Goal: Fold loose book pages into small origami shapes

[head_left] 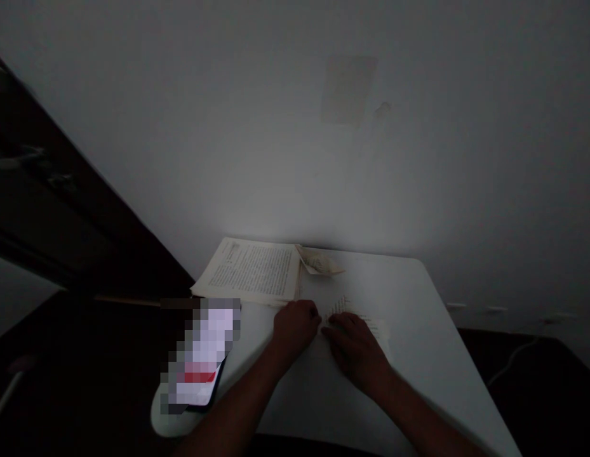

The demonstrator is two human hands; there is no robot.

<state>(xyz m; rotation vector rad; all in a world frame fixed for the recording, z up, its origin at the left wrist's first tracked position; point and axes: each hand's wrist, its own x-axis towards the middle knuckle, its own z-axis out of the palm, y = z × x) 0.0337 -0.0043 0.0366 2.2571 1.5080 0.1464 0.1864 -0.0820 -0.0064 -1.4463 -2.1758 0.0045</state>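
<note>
A printed paper sheet [379, 327] lies partly under my right hand [355, 346], with a raised or folded part standing up near its fingertips. The thumb and fingers of that hand are drawn together on the paper's left part. Just to the left, my left hand [297, 325] is closed, its fingertips at the left end of the same sheet. My fingers hide much of that end, and the dim light blurs the fold. Behind my hands a folded piece of printed paper [321, 261] rests beside an open stack of printed pages [254, 270].
A smartphone [204, 355] with a lit, blurred screen lies at the left edge of the white table [432, 362]. A pale wall [256, 139] stands right behind the table. There is a dark door [51, 184] on the left and a cable [514, 355] on the right.
</note>
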